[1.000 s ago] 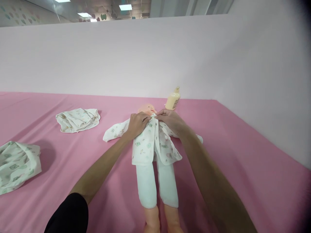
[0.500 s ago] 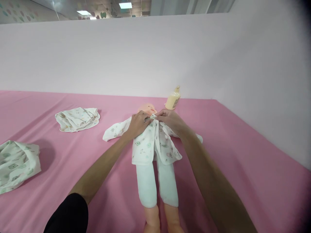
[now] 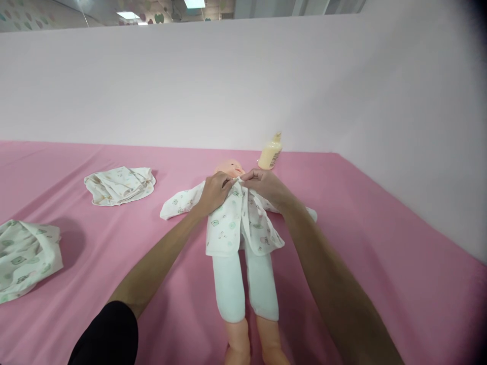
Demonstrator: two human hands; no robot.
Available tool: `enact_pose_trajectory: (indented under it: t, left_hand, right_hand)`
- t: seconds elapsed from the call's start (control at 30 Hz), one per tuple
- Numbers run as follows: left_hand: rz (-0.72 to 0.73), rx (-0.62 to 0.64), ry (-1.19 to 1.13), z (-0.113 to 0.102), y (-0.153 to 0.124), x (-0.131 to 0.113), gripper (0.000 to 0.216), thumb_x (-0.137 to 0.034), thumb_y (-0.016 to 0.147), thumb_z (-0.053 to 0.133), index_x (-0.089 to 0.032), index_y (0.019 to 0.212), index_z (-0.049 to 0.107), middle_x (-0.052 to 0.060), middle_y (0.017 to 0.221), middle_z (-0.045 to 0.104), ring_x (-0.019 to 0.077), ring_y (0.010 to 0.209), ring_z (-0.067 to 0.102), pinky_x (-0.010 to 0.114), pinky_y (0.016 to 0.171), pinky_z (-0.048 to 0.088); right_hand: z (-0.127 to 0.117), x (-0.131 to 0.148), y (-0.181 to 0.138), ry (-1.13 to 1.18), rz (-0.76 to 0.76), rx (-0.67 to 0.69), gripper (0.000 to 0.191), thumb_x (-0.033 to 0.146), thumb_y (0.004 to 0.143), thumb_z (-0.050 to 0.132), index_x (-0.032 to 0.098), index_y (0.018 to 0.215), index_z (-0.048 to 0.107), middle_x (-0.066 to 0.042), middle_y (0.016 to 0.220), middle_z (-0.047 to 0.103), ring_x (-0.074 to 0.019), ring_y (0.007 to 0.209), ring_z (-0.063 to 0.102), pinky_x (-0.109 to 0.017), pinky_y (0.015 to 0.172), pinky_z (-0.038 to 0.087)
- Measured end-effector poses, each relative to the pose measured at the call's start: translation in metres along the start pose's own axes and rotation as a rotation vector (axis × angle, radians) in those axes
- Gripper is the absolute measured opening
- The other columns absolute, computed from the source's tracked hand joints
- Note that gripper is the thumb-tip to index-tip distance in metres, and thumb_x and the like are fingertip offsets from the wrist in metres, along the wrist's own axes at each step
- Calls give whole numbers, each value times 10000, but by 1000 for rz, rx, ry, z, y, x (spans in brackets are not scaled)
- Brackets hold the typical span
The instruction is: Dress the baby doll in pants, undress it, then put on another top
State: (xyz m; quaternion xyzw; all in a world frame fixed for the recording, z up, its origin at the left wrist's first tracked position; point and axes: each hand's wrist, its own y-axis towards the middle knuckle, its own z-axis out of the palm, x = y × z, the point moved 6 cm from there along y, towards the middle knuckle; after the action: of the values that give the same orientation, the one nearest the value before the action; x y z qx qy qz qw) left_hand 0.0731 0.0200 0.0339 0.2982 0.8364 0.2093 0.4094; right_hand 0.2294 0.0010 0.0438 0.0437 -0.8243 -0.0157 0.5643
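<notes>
A baby doll (image 3: pixel 236 343) lies on its back, head away from me, wearing a white printed baby shirt (image 3: pixel 224 230) over white cloth legs. Both sleeves stretch out to the sides. Below the collar the shirt's two front edges hang slightly apart. At the neckline, my left hand (image 3: pixel 216 191) pinches the collar's left side. My right hand (image 3: pixel 264 186) grips the collar's right side with thumb and forefinger, close to the left fingertips. The fingers cover whatever fastening may be there. Part of the doll's face (image 3: pixel 230 167) shows beyond my hands.
A pale yellow pump bottle (image 3: pixel 270 153) stands beyond the doll, near the white wall (image 3: pixel 182 91). To the left lie a folded printed cloth (image 3: pixel 119 185) and another bundled printed cloth (image 3: pixel 28 258). Everything rests on a pink sheet (image 3: pixel 365 263).
My left fingers have moved in closer to the collar, with the thumb now tucked nearer the neckline. My right hand keeps its pinch. The whole view has shifted very slightly.
</notes>
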Motion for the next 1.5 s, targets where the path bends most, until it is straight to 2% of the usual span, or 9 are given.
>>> enact_pose_trajectory:
  t: [0.2,0.37,0.57,0.73,0.97,1.13,1.3,1.5]
  left_hand:
    - [-26,-28,-59,-1,0,2,286,-375,963,487,-188,808,637,32,848,663,160,807,594,296,762,444]
    - [-70,-19,-62,0,1,3,260,-353,952,499,-192,809,645,27,865,678,160,811,596,296,758,443]
    - [-68,65,-64,0,1,-1,197,-292,939,510,-195,863,663,36,921,682,173,875,600,305,782,452]
    - [-101,101,-72,-1,1,0,148,-240,915,532,-196,900,673,46,993,685,181,938,611,316,819,469]
    - [-77,62,-115,1,0,5,183,-268,926,523,-205,941,694,41,996,715,181,932,637,314,829,494]
    - [-44,108,-65,0,0,2,193,-268,924,517,-215,960,698,34,1043,718,188,959,641,317,850,489]
    - [48,200,24,0,1,-6,265,-262,950,440,-198,835,671,31,932,705,189,904,624,315,816,484]
    - [81,178,102,2,1,-2,297,-270,968,425,-207,908,708,58,1072,681,201,993,609,335,870,475]
  right_hand:
    - [1,1,0,8,-7,-16,126,267,735,687,183,828,674,-47,931,698,-162,796,617,-280,691,481]
    - [3,-3,0,105,83,-51,118,265,747,690,170,807,653,-45,823,682,-156,751,621,-276,680,498]
    - [7,-9,4,84,78,20,192,345,713,738,176,715,648,-30,708,648,-153,672,587,-263,599,473]
    - [13,-12,7,25,49,60,168,316,663,777,199,713,668,-20,645,634,-179,654,589,-282,577,446]
    - [15,-21,15,-22,28,-42,213,350,665,768,197,761,657,1,625,610,-133,548,512,-256,500,381]
    - [15,-17,11,112,57,-13,161,277,681,741,185,778,650,-27,710,662,-159,634,593,-268,568,454]
    - [15,-9,6,162,66,1,132,233,682,729,182,772,646,-22,723,662,-156,655,603,-268,593,469]
    - [16,-5,4,152,71,13,166,235,663,750,190,737,608,-8,700,636,-136,630,559,-260,571,445]
